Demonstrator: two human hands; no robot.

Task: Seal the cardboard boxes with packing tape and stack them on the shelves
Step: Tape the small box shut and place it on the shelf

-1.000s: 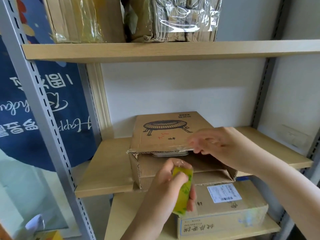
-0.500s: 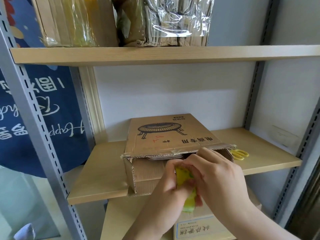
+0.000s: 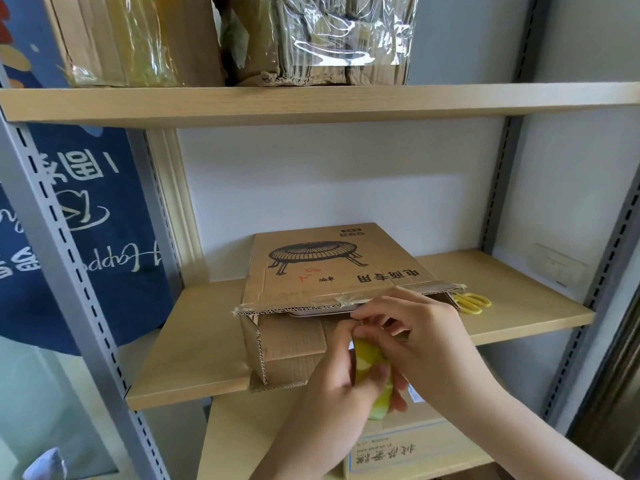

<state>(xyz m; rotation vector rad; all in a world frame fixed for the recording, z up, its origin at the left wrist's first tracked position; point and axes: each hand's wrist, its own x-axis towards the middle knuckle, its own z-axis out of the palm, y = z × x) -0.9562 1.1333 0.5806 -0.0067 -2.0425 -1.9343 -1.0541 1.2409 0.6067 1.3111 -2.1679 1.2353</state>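
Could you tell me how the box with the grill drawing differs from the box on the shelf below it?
The grill box sits on the middle shelf; the lower box sits one shelf down, largely hidden by both arms. The grill box is unsealed, its front flap open with an edge of something pale showing inside; the lower box looks closed. The grill box bears a printed drawing; the lower box shows printed characters on its front. Both are brown cardboard.

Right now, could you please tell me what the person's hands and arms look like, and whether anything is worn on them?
Both forearms are bare as far as the frame shows: no sleeves, gloves, watch or bracelet. The left hand and right hand show no rings on the visible fingers, and the nails look short and unpainted.
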